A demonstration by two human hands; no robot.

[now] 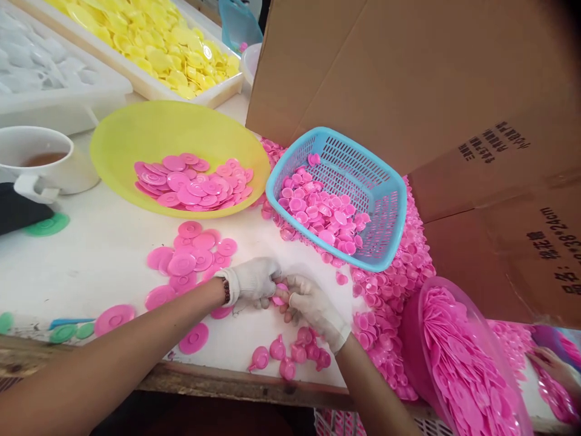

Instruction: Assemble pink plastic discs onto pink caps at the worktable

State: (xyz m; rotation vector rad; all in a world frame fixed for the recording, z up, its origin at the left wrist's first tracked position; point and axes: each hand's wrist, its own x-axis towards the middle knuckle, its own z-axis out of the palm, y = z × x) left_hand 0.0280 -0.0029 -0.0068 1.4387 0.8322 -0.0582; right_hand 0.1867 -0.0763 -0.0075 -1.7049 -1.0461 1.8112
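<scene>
My left hand (255, 280), in a white glove with a beaded bracelet at the wrist, meets my right hand (313, 304) above the white tabletop. The right glove leaves some fingertips bare. Between the fingers of both hands is a small pink plastic piece (280, 294), mostly covered, so its exact shape is unclear. Just below lie several small pink toy teapots (287, 367). Left of my hands, flat pink toy saucers (181, 264) are spread in a loose overlapping pile. A blue basket (394, 242) behind my hands contains small pink toy cups (338, 218).
A yellow bowl (109, 145) holds pink discs. Pink pieces (385, 339) heap around the basket, against a cardboard box (363, 66). A full pink tub (413, 333) stands right, near another person's hand (551, 366). A mug (68, 175) and trays (218, 94) are left.
</scene>
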